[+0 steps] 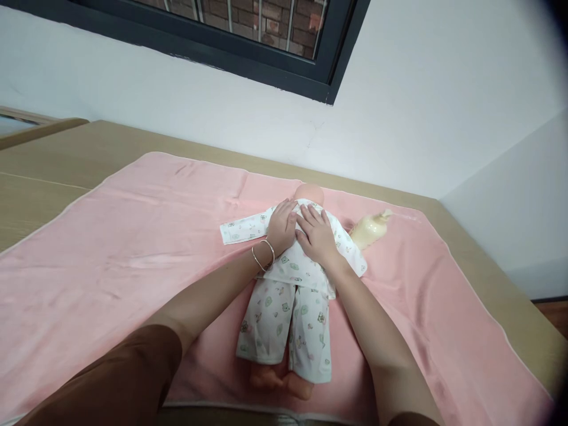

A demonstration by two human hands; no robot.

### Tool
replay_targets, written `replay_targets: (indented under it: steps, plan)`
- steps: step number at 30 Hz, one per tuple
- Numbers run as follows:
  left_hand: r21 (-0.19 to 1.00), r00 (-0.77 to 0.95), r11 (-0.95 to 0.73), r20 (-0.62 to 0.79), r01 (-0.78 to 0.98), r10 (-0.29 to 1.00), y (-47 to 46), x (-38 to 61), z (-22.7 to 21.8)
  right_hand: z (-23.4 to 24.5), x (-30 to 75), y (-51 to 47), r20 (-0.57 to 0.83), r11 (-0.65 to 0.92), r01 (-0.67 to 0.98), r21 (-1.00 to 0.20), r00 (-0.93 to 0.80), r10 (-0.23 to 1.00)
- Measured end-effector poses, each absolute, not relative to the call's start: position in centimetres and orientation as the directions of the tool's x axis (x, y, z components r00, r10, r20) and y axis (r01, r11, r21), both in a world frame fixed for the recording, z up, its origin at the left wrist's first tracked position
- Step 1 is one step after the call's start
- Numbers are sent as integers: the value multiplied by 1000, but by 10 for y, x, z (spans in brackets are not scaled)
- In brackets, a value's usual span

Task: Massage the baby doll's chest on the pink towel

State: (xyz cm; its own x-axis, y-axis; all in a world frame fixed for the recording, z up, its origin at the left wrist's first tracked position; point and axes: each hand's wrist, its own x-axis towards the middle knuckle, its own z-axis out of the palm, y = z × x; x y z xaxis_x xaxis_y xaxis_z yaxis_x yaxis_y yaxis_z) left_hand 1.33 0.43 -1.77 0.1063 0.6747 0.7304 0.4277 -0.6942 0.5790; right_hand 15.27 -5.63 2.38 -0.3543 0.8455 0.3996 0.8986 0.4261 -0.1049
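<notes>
A baby doll [309, 193] lies on a pink blanket, its head away from me and its feet towards me. It wears a white printed top [293, 269] and matching trousers [266, 319]. My left hand [281, 228] rests on the upper left of the top, fingers stretched out, a bangle [262, 255] round the wrist. Flat on the upper right of the top lies my right hand [317, 234], its fingers spread. One sleeve [242, 229] points out to the left. The doll's face is not visible.
The pink blanket [110, 248] covers much of a wooden table [57, 151]. A pale yellow bottle-shaped object [370, 229] lies right of the doll, by its sleeve. Behind the table stand a white wall [399, 130] and a dark-framed window [331, 65].
</notes>
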Motion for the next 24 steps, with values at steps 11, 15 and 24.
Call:
replay_targets:
  steps: [11,15,24]
  plan:
    - [597,110,-679,711,428,694,4,14,-16,16,151,-55,465,313,925,-215,-185,866]
    - [594,109,-675,710,437,695,4,14,-16,16,151,-55,500,301,931,-208,-164,851]
    - [583,113,-672,712,457,693,6,14,-16,10,153,-56,602,264,938,-226,-79,795]
